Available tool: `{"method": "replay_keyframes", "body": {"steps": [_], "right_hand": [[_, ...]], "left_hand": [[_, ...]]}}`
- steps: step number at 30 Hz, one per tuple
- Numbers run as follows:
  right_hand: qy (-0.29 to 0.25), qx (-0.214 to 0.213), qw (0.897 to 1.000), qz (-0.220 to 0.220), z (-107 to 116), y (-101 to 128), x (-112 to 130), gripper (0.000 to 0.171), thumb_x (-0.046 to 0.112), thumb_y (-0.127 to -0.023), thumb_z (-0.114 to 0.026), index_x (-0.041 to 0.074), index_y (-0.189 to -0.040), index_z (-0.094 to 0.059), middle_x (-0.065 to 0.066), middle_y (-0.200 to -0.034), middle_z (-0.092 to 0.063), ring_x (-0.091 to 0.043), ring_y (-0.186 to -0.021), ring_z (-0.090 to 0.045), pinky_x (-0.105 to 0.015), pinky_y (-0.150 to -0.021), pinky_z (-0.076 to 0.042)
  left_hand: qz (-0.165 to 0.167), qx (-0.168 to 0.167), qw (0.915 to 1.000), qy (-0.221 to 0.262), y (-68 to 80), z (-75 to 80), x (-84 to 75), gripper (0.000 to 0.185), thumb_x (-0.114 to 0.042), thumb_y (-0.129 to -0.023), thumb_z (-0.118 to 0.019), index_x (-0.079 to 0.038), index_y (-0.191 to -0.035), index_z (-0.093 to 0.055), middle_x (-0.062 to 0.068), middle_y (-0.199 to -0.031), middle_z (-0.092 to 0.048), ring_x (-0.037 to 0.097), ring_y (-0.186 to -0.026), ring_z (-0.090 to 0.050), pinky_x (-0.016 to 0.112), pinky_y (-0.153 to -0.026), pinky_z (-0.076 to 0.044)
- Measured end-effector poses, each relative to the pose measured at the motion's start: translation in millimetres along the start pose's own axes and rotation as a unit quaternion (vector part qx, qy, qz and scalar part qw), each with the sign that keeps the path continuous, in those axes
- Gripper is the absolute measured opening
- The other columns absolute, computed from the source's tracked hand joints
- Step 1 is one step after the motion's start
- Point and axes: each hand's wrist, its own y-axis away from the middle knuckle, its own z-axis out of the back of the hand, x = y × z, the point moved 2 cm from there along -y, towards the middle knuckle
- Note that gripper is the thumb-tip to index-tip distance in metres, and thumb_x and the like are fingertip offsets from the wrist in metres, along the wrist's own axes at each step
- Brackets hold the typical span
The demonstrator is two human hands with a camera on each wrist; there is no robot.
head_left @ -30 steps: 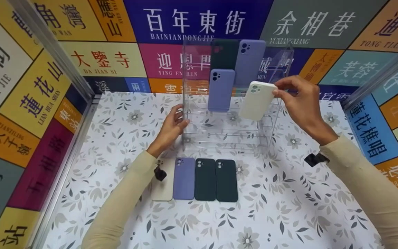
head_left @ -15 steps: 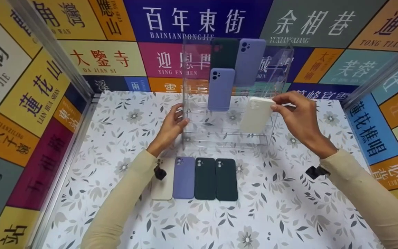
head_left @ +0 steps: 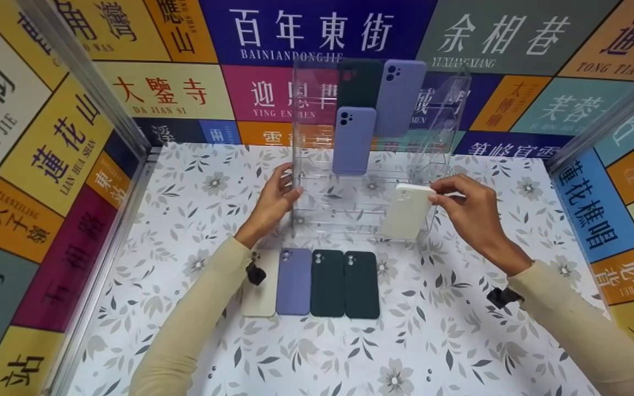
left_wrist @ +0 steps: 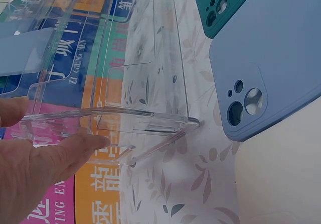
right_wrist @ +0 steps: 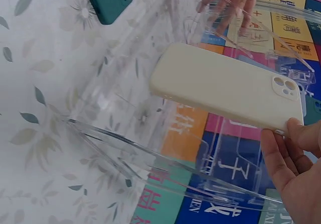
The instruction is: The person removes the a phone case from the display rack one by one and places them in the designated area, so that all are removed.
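A: Head view: right hand (head_left: 474,212) pinches the white case (head_left: 406,212) low at the clear rack's (head_left: 369,209) right side; left hand (head_left: 273,201) rests open-fingered against its left wall.

B: Wrist views: fingers (left_wrist: 75,146) on acrylic; case (right_wrist: 225,86) gripped by its top corner.

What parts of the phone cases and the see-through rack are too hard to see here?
- Head view: the cream case on the table is partly covered by the left sleeve and a black wrist clip.
- Head view: whether the cream case in the right hand rests on a shelf of the clear rack cannot be told; the plastic is see-through.
- Left wrist view: the purple case runs off the frame's edge.
- Head view: the dark case on the rack is partly hidden by the purple ones.
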Motion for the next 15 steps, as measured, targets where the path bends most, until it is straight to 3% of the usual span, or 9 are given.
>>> {"method": "replay_keyframes", "body": {"steps": [8, 15], "right_hand": [[-0.002, 0.003, 1.000, -0.013, -1.5, 22.1, -15.7, 0.018, -0.013, -0.094, -0.080, -0.003, -0.109, -0.081, -0.016, -0.106, -0.077, 0.002, -0.100, -0.071, -0.013, -0.085, -0.058], [-0.010, 0.002, 0.999, -0.053, -2.3, 39.9, -29.6, 0.017, -0.013, -0.092, -0.081, -0.004, -0.106, -0.081, -0.019, -0.103, -0.077, 0.002, -0.096, -0.072, -0.013, -0.084, -0.058]], "left_hand": [[0.005, -0.001, 1.0000, -0.001, 0.6, -0.2, -0.4, 0.069, -0.002, -0.110, -0.062, -0.006, -0.171, -0.031, 0.028, -0.167, -0.045, 0.045, -0.155, -0.046, 0.058, -0.119, -0.046], [0.013, -0.003, 0.9999, 0.003, -0.6, 0.2, -0.1, 0.067, -0.003, -0.110, -0.061, -0.008, -0.171, -0.033, 0.027, -0.169, -0.044, 0.042, -0.154, -0.048, 0.061, -0.119, -0.045]]}}
